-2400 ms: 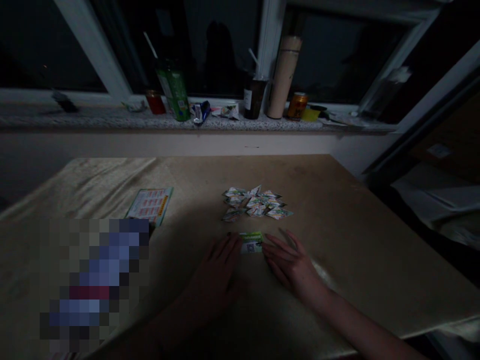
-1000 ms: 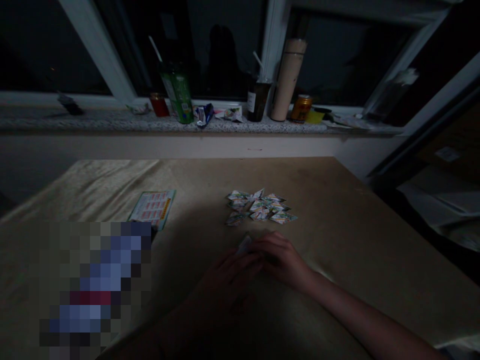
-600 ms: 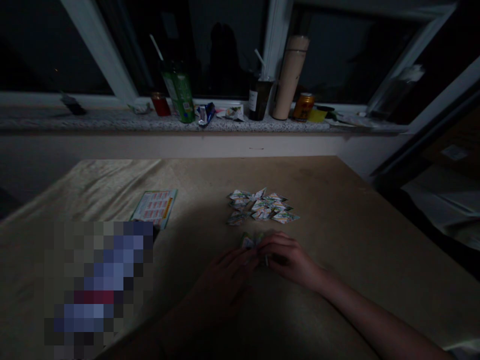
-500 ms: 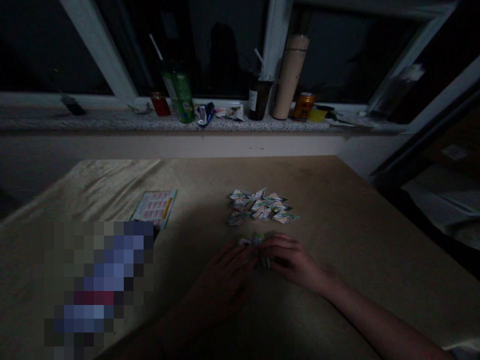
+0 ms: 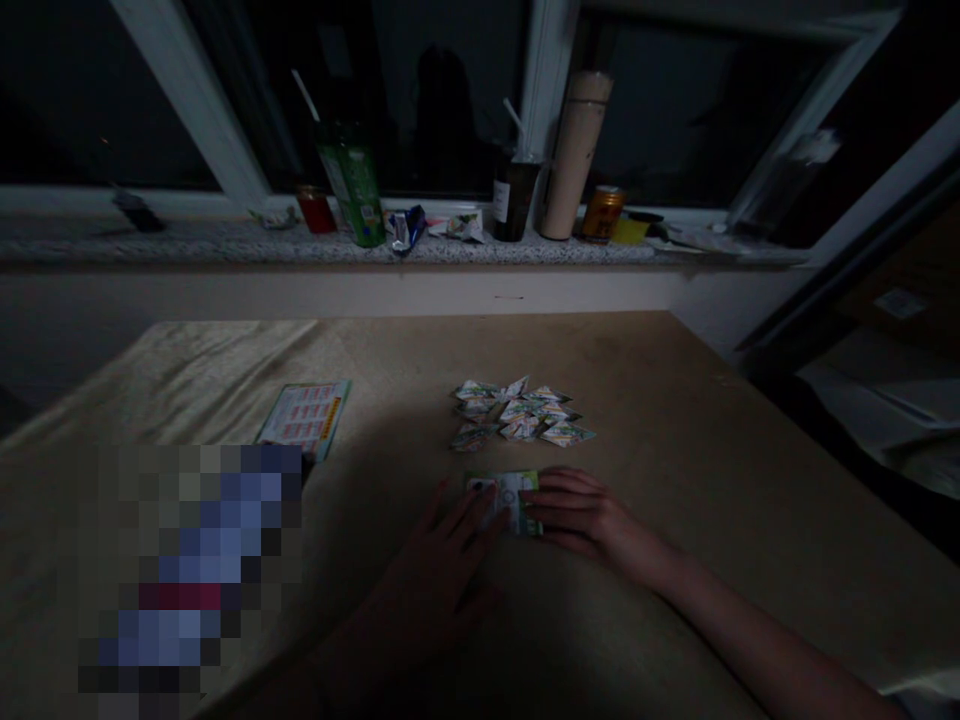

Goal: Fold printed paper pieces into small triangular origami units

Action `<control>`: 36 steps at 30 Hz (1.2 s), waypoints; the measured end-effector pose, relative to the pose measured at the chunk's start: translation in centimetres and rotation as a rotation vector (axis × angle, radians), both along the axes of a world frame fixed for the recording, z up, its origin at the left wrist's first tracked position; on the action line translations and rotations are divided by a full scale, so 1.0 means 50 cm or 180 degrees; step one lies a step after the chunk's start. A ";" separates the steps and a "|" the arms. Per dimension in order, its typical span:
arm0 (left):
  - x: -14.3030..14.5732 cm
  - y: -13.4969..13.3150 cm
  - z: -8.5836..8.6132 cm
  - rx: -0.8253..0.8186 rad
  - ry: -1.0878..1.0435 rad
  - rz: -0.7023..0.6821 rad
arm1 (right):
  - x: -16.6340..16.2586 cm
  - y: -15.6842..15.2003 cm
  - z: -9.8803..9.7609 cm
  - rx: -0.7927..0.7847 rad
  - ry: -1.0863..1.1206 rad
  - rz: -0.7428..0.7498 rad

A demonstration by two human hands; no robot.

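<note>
Pressing flat on a small printed paper [image 5: 504, 495], both your hands meet at the near middle of the tabletop [image 5: 712, 450]. Your left hand [image 5: 442, 560] lies palm down, its fingers [image 5: 480, 508] stretched out and slightly apart, with the tips over the paper's left part. Your right hand [image 5: 581, 515] comes in from the right, its fingers [image 5: 541, 500] straight and close together, with the tips on the paper's right edge. Neither hand curls around the paper; it lies on the tabletop between them (light is poor, so whether a crease runs across it cannot be told). Just beyond the paper, apart from it, sits a loose pile of folded paper pieces [image 5: 517, 412], printed in white and green. Farther left lies a flat printed sheet [image 5: 304, 415] with red and orange blocks, well apart from your hands. Along the far wall runs a stone windowsill [image 5: 187, 240] that carries a green bottle [image 5: 351, 185], a red can [image 5: 315, 208], a dark cup with a straw [image 5: 511, 198], a tall beige tube [image 5: 570, 160] and an orange can [image 5: 600, 212].
</note>
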State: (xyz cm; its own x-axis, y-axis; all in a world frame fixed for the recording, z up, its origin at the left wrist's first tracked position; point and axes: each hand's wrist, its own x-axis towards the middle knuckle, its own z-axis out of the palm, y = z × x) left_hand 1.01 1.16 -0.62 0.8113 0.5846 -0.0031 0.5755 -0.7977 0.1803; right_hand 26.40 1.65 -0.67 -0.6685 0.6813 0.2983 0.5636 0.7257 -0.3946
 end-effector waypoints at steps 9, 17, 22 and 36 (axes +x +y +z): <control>0.005 -0.013 -0.006 -0.0077 -0.0033 0.0096 | -0.006 0.012 -0.005 0.0080 -0.0271 -0.0078; 0.005 -0.024 -0.007 -0.0506 -0.0384 0.0080 | -0.011 0.013 0.022 -0.0149 -0.0175 -0.0020; 0.000 -0.018 -0.005 -0.0575 -0.0514 0.0060 | -0.025 0.034 0.025 -0.0419 0.0171 -0.0024; -0.007 -0.004 -0.013 -0.0426 -0.0353 0.0039 | -0.076 0.064 -0.017 -0.0109 0.0038 -0.0897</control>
